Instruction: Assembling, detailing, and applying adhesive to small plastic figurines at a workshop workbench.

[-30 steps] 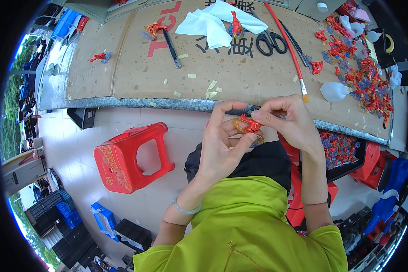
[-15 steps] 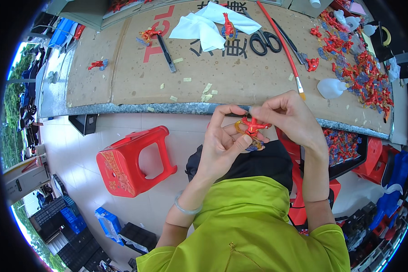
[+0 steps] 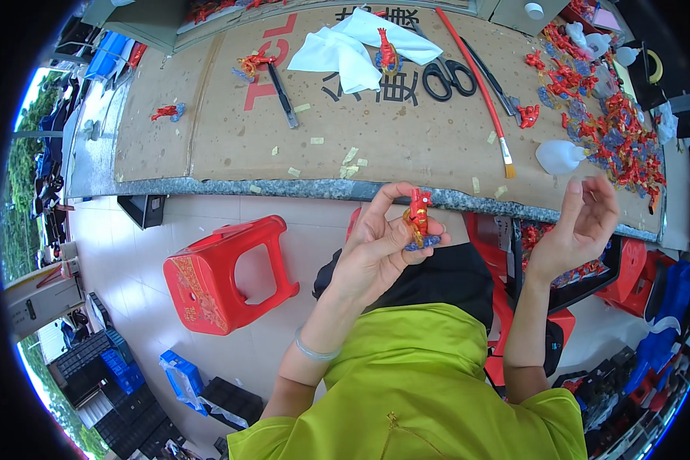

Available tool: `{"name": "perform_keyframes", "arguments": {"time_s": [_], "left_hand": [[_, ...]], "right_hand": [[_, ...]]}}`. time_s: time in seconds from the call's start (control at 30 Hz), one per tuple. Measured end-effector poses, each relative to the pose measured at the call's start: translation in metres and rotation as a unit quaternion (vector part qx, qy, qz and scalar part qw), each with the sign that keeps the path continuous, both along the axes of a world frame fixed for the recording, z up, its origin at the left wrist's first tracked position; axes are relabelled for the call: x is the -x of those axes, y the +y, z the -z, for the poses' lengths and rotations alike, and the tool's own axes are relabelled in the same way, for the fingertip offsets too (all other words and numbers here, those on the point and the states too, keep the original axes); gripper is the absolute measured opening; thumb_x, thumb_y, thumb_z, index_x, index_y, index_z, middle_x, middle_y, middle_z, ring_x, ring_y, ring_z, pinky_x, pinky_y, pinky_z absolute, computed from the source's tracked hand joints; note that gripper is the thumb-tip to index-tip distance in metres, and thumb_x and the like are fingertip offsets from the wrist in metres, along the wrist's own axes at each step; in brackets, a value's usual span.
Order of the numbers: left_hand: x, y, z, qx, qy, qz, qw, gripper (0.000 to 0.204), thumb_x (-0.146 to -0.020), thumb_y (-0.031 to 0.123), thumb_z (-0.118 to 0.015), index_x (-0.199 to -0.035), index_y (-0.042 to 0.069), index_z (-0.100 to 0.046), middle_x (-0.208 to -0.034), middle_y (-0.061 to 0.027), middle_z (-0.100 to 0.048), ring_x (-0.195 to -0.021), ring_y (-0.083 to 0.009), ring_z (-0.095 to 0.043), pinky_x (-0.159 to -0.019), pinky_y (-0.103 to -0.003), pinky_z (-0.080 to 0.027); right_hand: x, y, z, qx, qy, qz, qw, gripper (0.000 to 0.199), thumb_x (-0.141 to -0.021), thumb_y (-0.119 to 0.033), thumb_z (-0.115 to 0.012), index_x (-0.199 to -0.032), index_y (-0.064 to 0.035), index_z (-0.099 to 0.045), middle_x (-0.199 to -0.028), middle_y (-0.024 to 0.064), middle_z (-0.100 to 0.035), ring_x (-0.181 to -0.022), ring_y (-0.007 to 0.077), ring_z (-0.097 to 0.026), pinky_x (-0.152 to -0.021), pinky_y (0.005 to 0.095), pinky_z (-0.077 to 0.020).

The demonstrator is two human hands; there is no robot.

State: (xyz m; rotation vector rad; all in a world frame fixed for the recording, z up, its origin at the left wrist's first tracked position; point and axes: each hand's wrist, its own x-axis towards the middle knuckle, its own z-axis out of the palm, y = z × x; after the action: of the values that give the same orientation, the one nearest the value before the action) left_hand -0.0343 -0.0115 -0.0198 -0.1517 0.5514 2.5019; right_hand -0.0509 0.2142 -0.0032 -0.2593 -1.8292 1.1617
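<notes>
My left hand point(image 3: 376, 249) holds a small red figurine point(image 3: 419, 213) with yellow parts upright over my lap, its bluish clear base point(image 3: 423, 243) between thumb and fingers. My right hand point(image 3: 579, 228) is raised away from it with curled fingers apart and nothing visible in it. Closest to that hand is a white squeeze bottle point(image 3: 560, 156) lying at the table's near right. Beyond it spreads a heap of similar red figurines point(image 3: 625, 146). A flat brush point(image 3: 492, 115) with a red handle points toward me on the cardboard.
Cardboard point(image 3: 238, 146) covers the table. On it are black scissors point(image 3: 448, 79), a white cloth point(image 3: 333, 55), a cutter knife point(image 3: 282, 96) and a few single figurines. A red stool point(image 3: 230, 272) stands at left. Under the table's right side sits a black tray point(image 3: 590, 280) of figurines.
My right hand has let go of the figurine and swung right, toward the bottle. The figurine stays in my left hand, now turned to show another side.
</notes>
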Motion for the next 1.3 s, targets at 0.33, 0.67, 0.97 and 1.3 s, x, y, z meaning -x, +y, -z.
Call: {"name": "perform_keyframes", "arguments": {"time_s": [0.33, 0.67, 0.97, 1.3], "left_hand": [[0.0, 0.008, -0.005, 0.106, 0.041, -0.017, 0.993, 0.036, -0.092, 0.011, -0.055, -0.124, 0.006, -0.039, -0.105, -0.02, -0.061, -0.1, -0.0319, -0.062, -0.077, -0.03, -0.053], [0.001, 0.012, -0.012, 0.268, 0.124, -0.096, 0.951, 0.032, -0.089, 0.007, -0.059, -0.117, 0.003, -0.045, -0.108, -0.0192, -0.062, -0.098, -0.0307, -0.064, -0.08, -0.036, -0.053], [0.003, 0.013, -0.016, 0.265, 0.118, -0.108, 0.951, 0.034, -0.088, 0.002, -0.06, -0.119, 0.001, -0.045, -0.111, -0.0178, -0.06, -0.098, -0.0279, -0.064, -0.084, -0.037, -0.054], [-0.001, 0.01, -0.017, 0.276, 0.095, -0.13, 0.948, 0.035, -0.086, 0.001, -0.063, -0.118, 0.0, -0.048, -0.109, -0.0117, -0.06, -0.097, -0.0187, -0.062, -0.082, -0.026, -0.049]], "right_hand": [[0.022, 0.022, 0.022, 0.064, -0.192, -0.088, 0.975, 0.049, -0.083, -0.008, -0.068, -0.125, 0.0036, -0.045, -0.116, 0.0124, -0.056, -0.104, 0.0163, -0.054, -0.09, 0.029, -0.0417], [-0.017, -0.001, -0.02, 0.2, -0.228, -0.367, 0.88, 0.043, -0.081, -0.004, -0.068, -0.117, 0.003, -0.045, -0.1, 0.0122, -0.064, -0.092, 0.0142, -0.06, -0.083, 0.0262, -0.0466], [-0.041, -0.009, -0.014, 0.242, -0.248, -0.389, 0.854, 0.033, -0.07, -0.014, -0.077, -0.092, 0.0015, -0.058, -0.088, 0.0103, -0.066, -0.077, 0.0125, -0.064, -0.071, 0.0248, -0.0504], [-0.039, -0.017, -0.021, 0.107, -0.245, -0.343, 0.901, 0.031, -0.063, -0.006, -0.079, -0.087, 0.0022, -0.062, -0.081, 0.0083, -0.068, -0.073, 0.0099, -0.064, -0.067, 0.0222, -0.0489]]}}
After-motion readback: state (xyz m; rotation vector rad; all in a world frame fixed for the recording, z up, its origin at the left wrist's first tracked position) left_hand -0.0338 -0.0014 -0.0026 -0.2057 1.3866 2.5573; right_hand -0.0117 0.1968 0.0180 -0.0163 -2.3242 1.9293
